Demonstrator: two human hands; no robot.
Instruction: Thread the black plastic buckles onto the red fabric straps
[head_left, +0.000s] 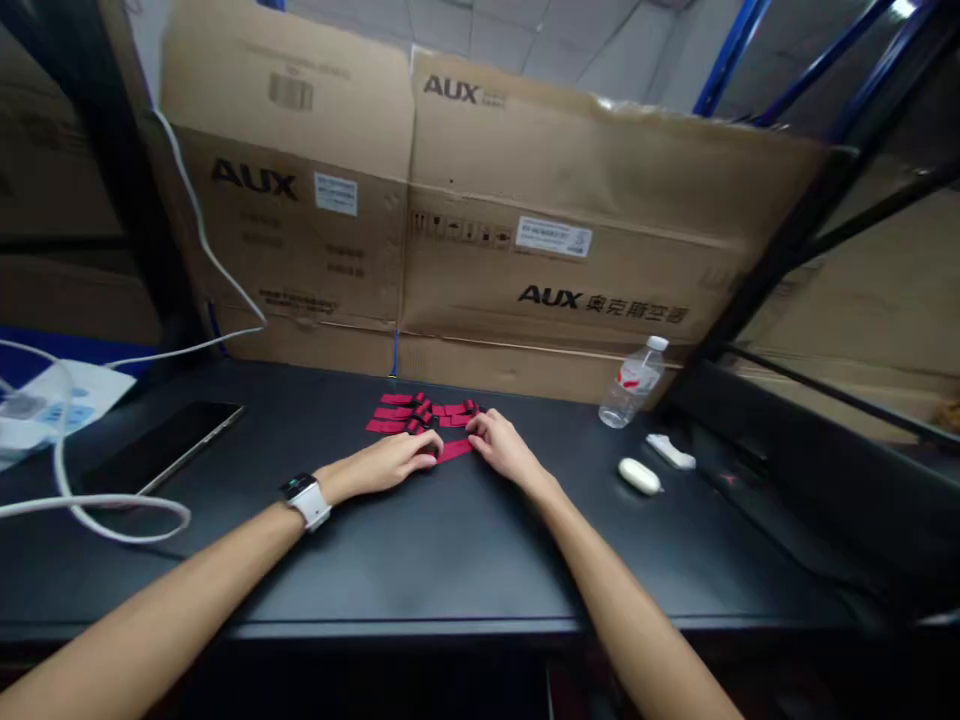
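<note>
Several red straps with black buckles (pixel 405 410) lie grouped on the dark tabletop (pixel 420 560). A single red strap (pixel 455 451) stretches flat between my two hands, in front of the group. My left hand (pixel 397 460), with a watch on its wrist, has its fingers curled down over the strap's left end and a dark part there. My right hand (pixel 504 445) pinches the strap's right end between thumb and fingers. Both hands rest low, at the table surface. My fingers partly cover the strap's ends.
A clear water bottle (pixel 634 383) stands at the back right, near a white oval object (pixel 639 476) and a small white piece (pixel 670 452). On the left lie a phone (pixel 161 452), a white cable (pixel 120 530) and a printed sheet (pixel 71 400). Cardboard (pixel 480 270) walls the back.
</note>
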